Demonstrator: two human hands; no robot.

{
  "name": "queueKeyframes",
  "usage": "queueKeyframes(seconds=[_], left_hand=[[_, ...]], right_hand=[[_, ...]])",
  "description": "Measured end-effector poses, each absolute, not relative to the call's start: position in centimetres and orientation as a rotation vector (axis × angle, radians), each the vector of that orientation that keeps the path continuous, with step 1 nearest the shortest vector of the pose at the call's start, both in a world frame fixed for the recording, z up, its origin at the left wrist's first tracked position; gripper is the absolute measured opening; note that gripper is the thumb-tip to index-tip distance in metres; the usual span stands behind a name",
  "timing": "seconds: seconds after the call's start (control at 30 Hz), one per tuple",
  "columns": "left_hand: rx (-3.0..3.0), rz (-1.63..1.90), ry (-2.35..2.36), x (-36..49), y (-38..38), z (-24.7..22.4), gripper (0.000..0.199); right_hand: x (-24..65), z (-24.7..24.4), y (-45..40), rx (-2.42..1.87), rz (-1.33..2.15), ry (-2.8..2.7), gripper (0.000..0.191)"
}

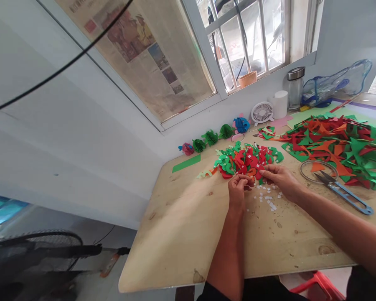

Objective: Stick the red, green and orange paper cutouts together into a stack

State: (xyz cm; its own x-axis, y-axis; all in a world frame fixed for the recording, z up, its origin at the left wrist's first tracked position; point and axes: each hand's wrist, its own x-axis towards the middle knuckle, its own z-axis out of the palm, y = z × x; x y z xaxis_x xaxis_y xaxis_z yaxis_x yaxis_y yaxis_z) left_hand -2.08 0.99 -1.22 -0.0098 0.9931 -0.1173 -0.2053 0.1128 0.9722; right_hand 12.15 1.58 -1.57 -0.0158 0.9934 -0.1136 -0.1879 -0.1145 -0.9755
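My left hand is closed, its fingertips pinched at a small orange paper cut-out by the front of a pile. To its right my right hand has thumb and forefinger pressed together over the pile's edge; whatever is between them is too small to make out. The pile holds curved red paper cut-outs and green paper cut-outs, several bearing little white squares. Just below my hands, loose white squares are scattered on the wooden table.
Blue thread snips and a tape roll lie right of my right arm. Beyond them spreads a heap of paper scraps. Along the wall stand paper ornaments, a small white fan and a glass bottle.
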Motion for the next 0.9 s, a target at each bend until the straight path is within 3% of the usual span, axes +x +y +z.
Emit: queueKeyframes(seconds=[0.33, 0.9], left_hand=[[1.087, 1.256, 1.102, -1.7, 1.0, -1.6, 0.02], [1.114, 1.253, 1.038, -1.4, 0.7, -1.0, 0.016]], right_hand=[[12.2, -2.0, 1.6, -1.101, 1.447, -0.983, 0.034], [12.4, -2.6, 1.8, -1.051, 1.576, -0.875, 0.029]])
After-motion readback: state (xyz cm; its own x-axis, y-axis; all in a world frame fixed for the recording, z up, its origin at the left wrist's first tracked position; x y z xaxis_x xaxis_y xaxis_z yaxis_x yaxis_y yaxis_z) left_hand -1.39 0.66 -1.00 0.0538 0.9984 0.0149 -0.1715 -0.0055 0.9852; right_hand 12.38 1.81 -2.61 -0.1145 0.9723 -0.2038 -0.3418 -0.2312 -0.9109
